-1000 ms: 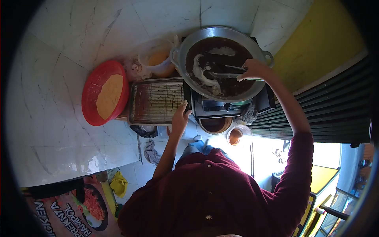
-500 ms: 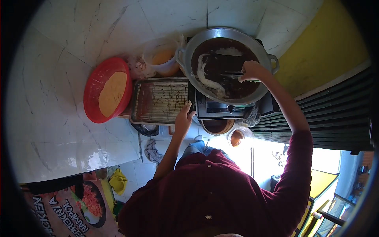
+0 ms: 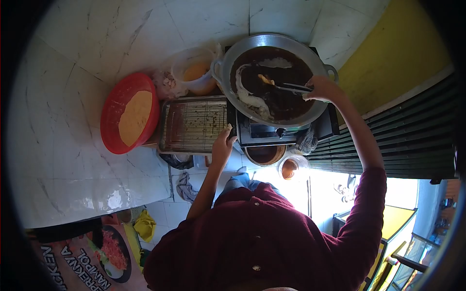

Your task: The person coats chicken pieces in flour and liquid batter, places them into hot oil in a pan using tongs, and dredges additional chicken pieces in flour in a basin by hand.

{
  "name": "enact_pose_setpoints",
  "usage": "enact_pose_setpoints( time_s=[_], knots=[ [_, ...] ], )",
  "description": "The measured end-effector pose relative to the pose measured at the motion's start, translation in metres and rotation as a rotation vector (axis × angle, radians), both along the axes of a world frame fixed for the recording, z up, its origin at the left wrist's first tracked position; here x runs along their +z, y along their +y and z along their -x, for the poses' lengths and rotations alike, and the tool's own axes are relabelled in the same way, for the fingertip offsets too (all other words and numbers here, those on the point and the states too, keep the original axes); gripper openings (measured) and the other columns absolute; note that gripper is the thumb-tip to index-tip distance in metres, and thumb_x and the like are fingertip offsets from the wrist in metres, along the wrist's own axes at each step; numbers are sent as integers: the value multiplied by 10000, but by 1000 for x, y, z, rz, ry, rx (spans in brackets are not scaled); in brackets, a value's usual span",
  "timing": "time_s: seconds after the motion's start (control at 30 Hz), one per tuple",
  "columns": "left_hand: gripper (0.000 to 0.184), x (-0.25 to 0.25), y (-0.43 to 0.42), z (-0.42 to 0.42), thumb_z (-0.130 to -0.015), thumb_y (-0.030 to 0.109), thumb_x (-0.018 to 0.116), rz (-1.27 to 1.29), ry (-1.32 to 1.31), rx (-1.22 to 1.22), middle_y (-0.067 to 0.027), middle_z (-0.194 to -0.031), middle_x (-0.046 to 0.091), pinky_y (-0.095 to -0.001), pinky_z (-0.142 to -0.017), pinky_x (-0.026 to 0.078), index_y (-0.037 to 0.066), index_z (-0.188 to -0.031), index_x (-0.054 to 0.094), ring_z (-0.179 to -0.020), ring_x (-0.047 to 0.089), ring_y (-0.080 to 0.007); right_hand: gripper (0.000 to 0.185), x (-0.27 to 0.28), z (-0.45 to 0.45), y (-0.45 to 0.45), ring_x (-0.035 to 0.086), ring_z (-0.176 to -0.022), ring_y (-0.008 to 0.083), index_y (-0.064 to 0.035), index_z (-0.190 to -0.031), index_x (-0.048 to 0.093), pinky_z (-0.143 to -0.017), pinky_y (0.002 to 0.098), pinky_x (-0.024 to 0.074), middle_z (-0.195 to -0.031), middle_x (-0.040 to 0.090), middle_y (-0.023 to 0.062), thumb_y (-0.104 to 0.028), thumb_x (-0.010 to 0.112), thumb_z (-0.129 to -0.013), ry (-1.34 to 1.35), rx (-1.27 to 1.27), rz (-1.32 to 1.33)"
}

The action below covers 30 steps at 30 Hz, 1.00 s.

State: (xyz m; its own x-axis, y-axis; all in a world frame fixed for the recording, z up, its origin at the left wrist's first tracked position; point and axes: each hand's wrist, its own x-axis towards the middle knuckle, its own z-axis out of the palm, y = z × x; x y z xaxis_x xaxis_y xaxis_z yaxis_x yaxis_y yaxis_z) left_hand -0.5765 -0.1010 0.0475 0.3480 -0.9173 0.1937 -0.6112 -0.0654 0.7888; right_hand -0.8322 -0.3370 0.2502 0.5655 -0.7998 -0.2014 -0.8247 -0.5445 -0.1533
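Note:
My right hand [image 3: 324,89] is closed around metal tongs [image 3: 293,87] over a wide metal wok [image 3: 318,109] of dark oil. At the tongs' tips is a small golden-brown fried piece [image 3: 266,79]. Pale foam [image 3: 250,99] curves along the left side of the oil. My left hand [image 3: 223,145] is at the lower right corner of a metal tray with a wire rack [image 3: 191,126], beside the stove [image 3: 250,133]. Its thumb and fingers are apart, with something pale on a fingertip; whether it touches the tray rim is unclear.
A red basin [image 3: 108,116] of pale flour stands left of the tray. Behind the tray are a plastic bag [image 3: 167,85] and a clear tub [image 3: 187,58] with orange-yellow contents. Below the stove sit a pot [image 3: 276,157] and a bucket [image 3: 302,169]. A slatted shutter [image 3: 388,140] is at right.
My right hand has moved right, towards the wok's rim, with the tongs. The golden-brown piece now shows at their tips. My left hand stays by the tray corner; the view has shifted slightly.

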Motion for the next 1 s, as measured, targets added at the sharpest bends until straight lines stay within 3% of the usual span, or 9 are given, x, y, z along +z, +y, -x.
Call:
enact_pose_setpoints(
  time_s=[0.1, 0.57, 0.77, 0.83, 1.0],
  knots=[
    [394, -1, 0, 0, -795, 181, 595, -22, 21, -3, -200, -1116, 535, -341, -865, 413, -16, -1125, 507, -1025, 521, -327, 420, 2, 3, 1, 586, -885, 284, -61, -887, 657, -780, 360, 460, -899, 616, 151, -315, 714, -558, -11, -18, 19],
    [413, -14, 0, -2, -804, 195, 597, 1, 35, -4, -198, -1175, 500, -331, -879, 410, 2, -1155, 496, -1091, 486, -310, 544, 21, 24, 16, 540, -976, 270, -43, -976, 602, -837, 348, 432, -993, 576, 139, -362, 723, -553, 49, -69, 56],
    [392, -2, 1, 1, -804, 196, 597, -109, 180, 16, -204, -1148, 517, -325, -882, 408, -23, -1118, 510, -1070, 499, -315, 527, 40, 46, 31, 541, -979, 270, -42, -1003, 602, -847, 348, 429, -1008, 579, 143, -339, 706, -581, 57, -117, 38],
    [387, -13, -1, -2, -800, 172, 601, -16, 28, 13, -208, -1149, 515, -325, -889, 403, -27, -1118, 507, -1073, 500, -309, 495, 46, 52, 43, 554, -958, 274, -47, -994, 616, -841, 346, 431, -999, 592, 148, -318, 711, -591, 21, -137, 55],
    [388, -12, 0, -2, -803, 150, 594, -20, 32, -7, -204, -1165, 507, -324, -904, 395, -29, -1134, 498, -1086, 496, -300, 441, 55, 63, 62, 578, -909, 280, -52, -982, 636, -824, 343, 437, -955, 615, 158, -295, 711, -622, 13, -171, 44]
  ],
)
